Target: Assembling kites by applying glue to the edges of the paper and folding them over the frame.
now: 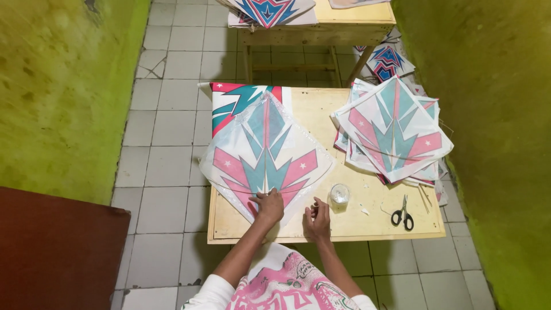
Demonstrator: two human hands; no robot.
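A diamond-shaped paper kite (pixel 265 152) with teal and pink spikes and white stars lies on a low wooden table (pixel 367 201). My left hand (pixel 268 207) presses flat on the kite's near corner. My right hand (pixel 317 217) rests on the table just right of that corner, fingers curled, thumb and fingertips pinched close; I cannot tell whether something thin is between them. A small clear round container (pixel 340 194) stands right next to my right hand.
A stack of similar kites (pixel 393 131) fans out on the table's right side. Black-handled scissors (pixel 403 215) lie near the front right edge. Printed sheets (pixel 238 100) lie under the kite. A second table (pixel 338 26) with more kites stands beyond. Green walls close both sides.
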